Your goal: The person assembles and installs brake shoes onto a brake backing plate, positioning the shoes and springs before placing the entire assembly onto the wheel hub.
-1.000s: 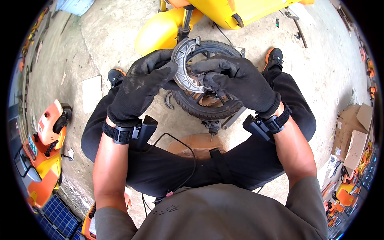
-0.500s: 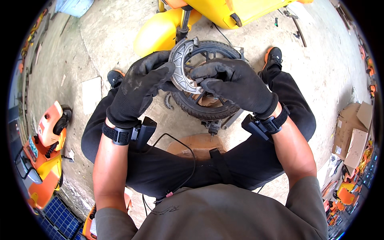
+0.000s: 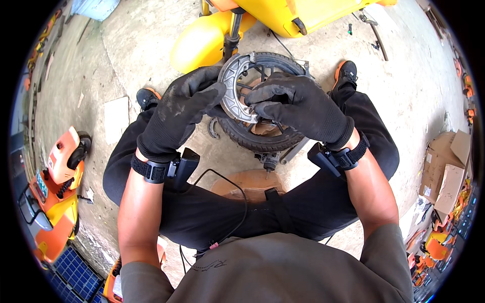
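While the gloved left hand [image 3: 184,103] grips a curved grey metal piece [image 3: 231,91] by its outer edge, thumb in front, the gloved right hand [image 3: 305,107] meets it from the other side. The right fingers are bent, their tips at the inner edge near the piece's lower end; whether they pinch anything there cannot be told. The ribbed piece is held up, its hollow side toward the right hand, and overlaps in view the spoked wheel [image 3: 260,145] below it.

Just left of the tyre, a second, smaller-looking curved piece [image 3: 212,128] lies on the concrete floor [image 3: 166,33]. Beyond the wheel stand a fork tube [image 3: 234,33], a yellow fender [image 3: 198,43] and a yellow body panel [image 3: 323,15]. Farther out: a pale flat sheet [image 3: 116,120] on the left, an orange-and-yellow vehicle [image 3: 63,199] past it, and an opened cardboard box [image 3: 438,164] on the right.
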Action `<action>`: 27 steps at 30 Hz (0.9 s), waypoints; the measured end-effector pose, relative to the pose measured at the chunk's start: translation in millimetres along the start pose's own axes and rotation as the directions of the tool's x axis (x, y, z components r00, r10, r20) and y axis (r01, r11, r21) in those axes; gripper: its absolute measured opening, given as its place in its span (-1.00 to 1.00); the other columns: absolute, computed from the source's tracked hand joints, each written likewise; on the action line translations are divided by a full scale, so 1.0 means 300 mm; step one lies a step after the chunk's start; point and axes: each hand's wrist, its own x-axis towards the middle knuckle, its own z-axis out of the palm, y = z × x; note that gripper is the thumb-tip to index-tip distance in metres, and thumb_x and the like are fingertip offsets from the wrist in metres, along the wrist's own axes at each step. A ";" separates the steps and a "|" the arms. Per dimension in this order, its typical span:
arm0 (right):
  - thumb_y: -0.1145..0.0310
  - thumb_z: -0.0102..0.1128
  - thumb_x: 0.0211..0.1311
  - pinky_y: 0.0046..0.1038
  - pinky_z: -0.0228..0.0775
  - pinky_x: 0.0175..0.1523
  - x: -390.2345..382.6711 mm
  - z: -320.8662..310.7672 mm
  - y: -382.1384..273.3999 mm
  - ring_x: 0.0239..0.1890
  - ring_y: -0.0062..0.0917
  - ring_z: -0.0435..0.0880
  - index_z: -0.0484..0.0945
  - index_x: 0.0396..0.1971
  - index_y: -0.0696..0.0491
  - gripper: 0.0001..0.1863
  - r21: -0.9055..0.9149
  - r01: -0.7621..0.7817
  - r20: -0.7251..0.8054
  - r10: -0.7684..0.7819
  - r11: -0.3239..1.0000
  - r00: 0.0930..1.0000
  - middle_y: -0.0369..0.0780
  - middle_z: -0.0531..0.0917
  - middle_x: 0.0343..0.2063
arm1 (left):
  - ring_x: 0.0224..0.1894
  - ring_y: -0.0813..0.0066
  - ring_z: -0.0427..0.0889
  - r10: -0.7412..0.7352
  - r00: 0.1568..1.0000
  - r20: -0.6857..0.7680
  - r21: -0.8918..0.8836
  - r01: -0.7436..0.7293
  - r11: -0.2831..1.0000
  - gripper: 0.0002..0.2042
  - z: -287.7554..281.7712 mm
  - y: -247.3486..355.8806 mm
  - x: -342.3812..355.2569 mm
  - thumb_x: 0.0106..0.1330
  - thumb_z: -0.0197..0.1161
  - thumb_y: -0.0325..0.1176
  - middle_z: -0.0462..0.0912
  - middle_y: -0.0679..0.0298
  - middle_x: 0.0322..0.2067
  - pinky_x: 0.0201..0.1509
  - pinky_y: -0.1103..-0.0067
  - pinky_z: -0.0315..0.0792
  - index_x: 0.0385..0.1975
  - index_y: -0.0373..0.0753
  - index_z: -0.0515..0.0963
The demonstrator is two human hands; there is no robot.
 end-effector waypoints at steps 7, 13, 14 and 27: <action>0.49 0.18 0.25 -0.58 0.47 -0.10 -0.002 0.017 -0.012 -0.25 -0.66 0.61 0.65 -0.10 0.14 -0.76 0.214 -0.050 -0.029 0.058 0.976 0.998 -0.26 0.70 -0.26 | -0.10 0.54 0.61 0.019 0.999 0.038 -0.077 -0.016 0.997 -0.53 -0.007 -0.045 0.007 0.41 0.16 -0.25 0.60 0.20 -0.06 -0.02 0.53 0.57 0.20 -0.43 0.38; 0.45 0.14 0.33 -0.64 0.47 -0.19 0.001 0.018 0.018 -0.32 -0.75 0.57 0.58 0.00 0.14 -0.73 0.457 -0.087 -0.040 0.118 0.885 0.992 -0.30 0.66 -0.32 | -0.04 0.52 0.61 0.028 0.999 0.030 -0.027 -0.027 0.999 -0.53 -0.034 -0.072 0.007 0.44 0.11 -0.23 0.60 0.19 -0.04 0.02 0.52 0.55 0.23 -0.42 0.35; 0.44 0.13 0.34 -0.65 0.46 -0.20 0.003 0.013 0.020 -0.32 -0.76 0.56 0.56 0.01 0.15 -0.73 0.515 -0.121 -0.018 0.151 0.849 0.988 -0.31 0.65 -0.33 | -0.02 0.51 0.61 0.037 0.999 0.036 -0.029 -0.036 0.999 -0.52 -0.030 -0.065 0.007 0.45 0.09 -0.22 0.61 0.18 -0.03 0.05 0.51 0.53 0.24 -0.42 0.33; 0.43 0.20 0.31 -0.63 0.49 -0.15 0.022 0.061 0.050 -0.30 -0.73 0.59 0.55 0.01 0.19 -0.69 0.437 -0.033 -0.266 0.165 0.899 0.950 -0.28 0.67 -0.26 | 0.08 0.47 0.57 0.041 0.990 0.132 -0.083 -0.031 0.996 -0.47 -0.013 -0.049 0.002 0.50 0.05 -0.17 0.51 0.13 0.14 0.14 0.50 0.51 0.30 -0.43 0.23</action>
